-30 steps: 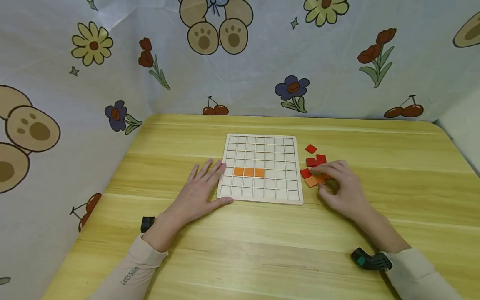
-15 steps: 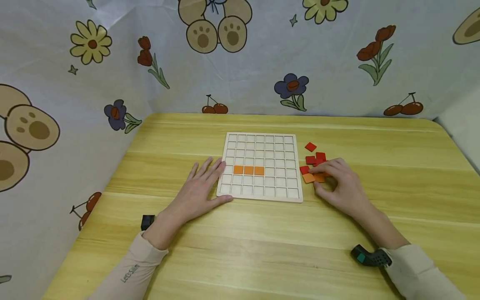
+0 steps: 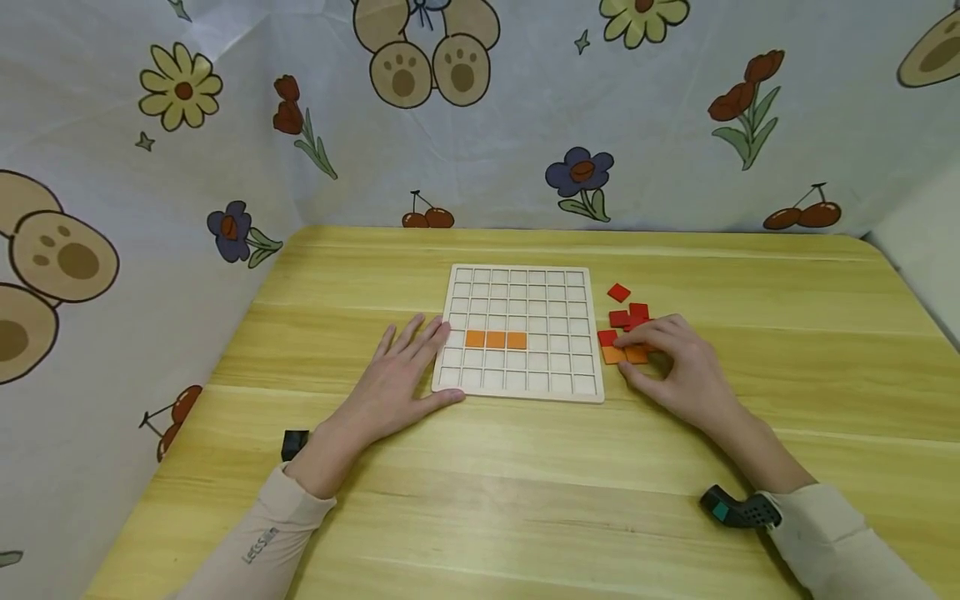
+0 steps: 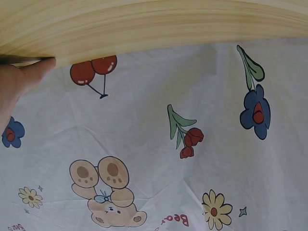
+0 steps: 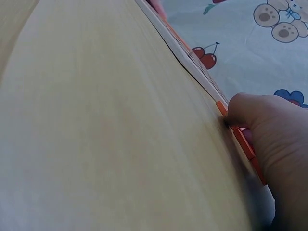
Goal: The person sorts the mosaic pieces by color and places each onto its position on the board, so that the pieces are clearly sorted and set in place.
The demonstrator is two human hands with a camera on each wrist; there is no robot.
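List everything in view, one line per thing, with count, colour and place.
Table: one, yellowish wood grain, under the board and tiles
Grid board: one, pale wood, on the table
Placed orange tiles: three, orange, side by side in one board row
Loose red tiles: at least four, red, right of the board
Loose orange tiles: at least two, orange, right of the board, partly hidden
Printed cloth: pieces uncertain, whitish, behind and left of the table
Wrist devices: two, black, one per wrist
Sleeves: two, beige, on the forearms
Left hand: one, at the board's left edge
Right hand: one, at the loose tiles, grip unclear
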